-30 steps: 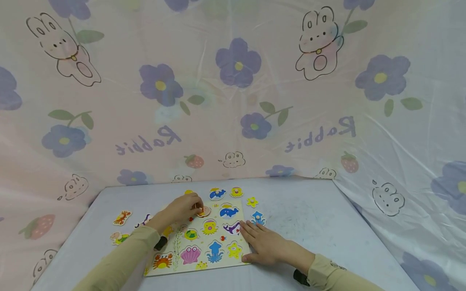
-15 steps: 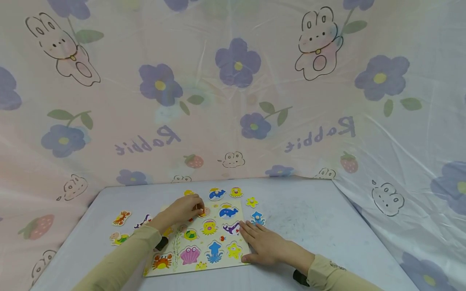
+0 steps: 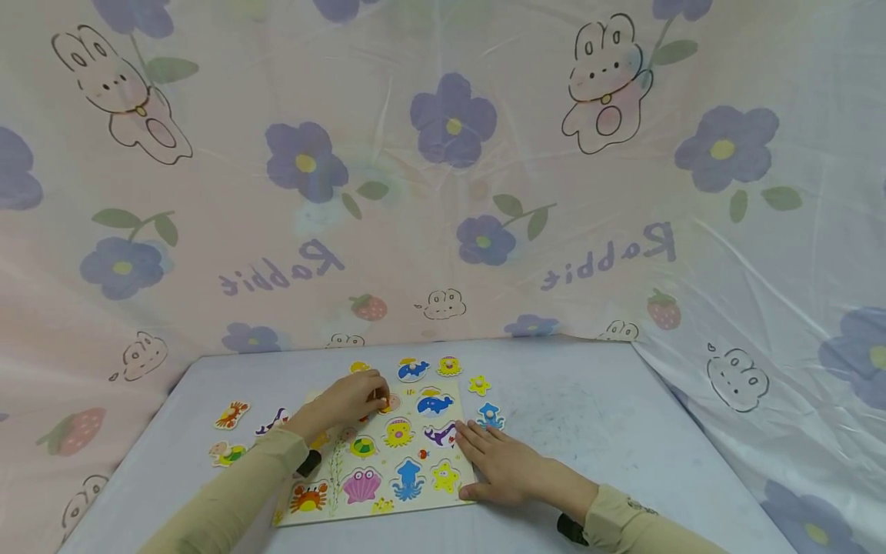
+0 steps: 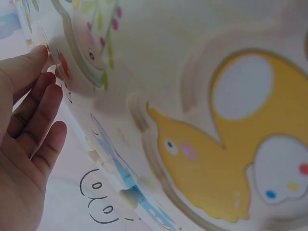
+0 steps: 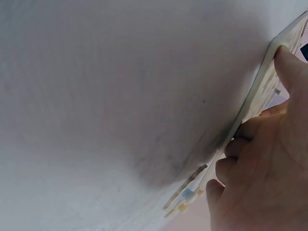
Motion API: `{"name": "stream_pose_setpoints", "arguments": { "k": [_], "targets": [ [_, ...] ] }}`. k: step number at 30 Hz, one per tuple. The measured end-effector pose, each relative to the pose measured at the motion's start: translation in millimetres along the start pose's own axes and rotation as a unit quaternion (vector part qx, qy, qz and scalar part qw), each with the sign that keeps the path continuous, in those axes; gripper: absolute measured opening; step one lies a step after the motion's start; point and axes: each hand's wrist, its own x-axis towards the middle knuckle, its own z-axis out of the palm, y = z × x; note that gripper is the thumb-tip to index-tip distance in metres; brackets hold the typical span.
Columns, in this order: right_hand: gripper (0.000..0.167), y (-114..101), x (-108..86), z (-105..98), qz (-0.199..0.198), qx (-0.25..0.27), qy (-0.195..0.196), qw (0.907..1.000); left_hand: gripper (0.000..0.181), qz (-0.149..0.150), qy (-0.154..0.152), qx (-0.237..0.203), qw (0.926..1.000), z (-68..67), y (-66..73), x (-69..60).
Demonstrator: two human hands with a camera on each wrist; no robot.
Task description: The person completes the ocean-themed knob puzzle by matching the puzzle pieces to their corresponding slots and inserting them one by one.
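A wooden puzzle board (image 3: 388, 504) with sea-animal pictures lies on the table. My left hand (image 3: 346, 398) reaches over its upper part. Its thumb and fingertips pinch a small peach-and-orange puzzle piece (image 3: 394, 403) at the board's upper middle; the fingers hide most of the piece, so its animal is unclear. In the left wrist view, the left hand (image 4: 29, 110) has thumb and index finger close together at the board's surface. My right hand (image 3: 508, 462) rests on the board's right edge with fingers extended. The right wrist view shows that hand (image 5: 269, 149) along the edge, thumb near a corner.
Loose knobbed pieces lie around the board: a crab (image 3: 231, 415), a turtle (image 3: 226, 454), a purple-and-white piece (image 3: 272, 421), a whale (image 3: 413, 370), an octopus (image 3: 449, 366), a starfish (image 3: 479, 385) and a squid (image 3: 491, 415). A printed curtain (image 3: 388, 231) hangs behind the white table (image 3: 588, 431).
The piece under my left fingertips has shifted slightly and shows less than a second ago. My left hand has barely moved, and my right hand stays on the board's edge.
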Motion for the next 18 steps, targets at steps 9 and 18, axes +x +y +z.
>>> {"name": "stream_pose_setpoints", "arguments": {
  "k": [9, 18],
  "targets": [
    [0.093, 0.0, -0.1, -1.0, -0.001, 0.005, -0.003, 1.0, 0.016, -0.05, 0.001, -0.028, 0.9983, -1.8, 4.7, 11.9],
    [0.094, -0.4, -0.9, -1.3, 0.002, 0.01, -0.003, 0.9999, 0.018, -0.039, 0.029, -0.049, 0.9976, -11.6, 11.2, 37.2]
  ]
}}
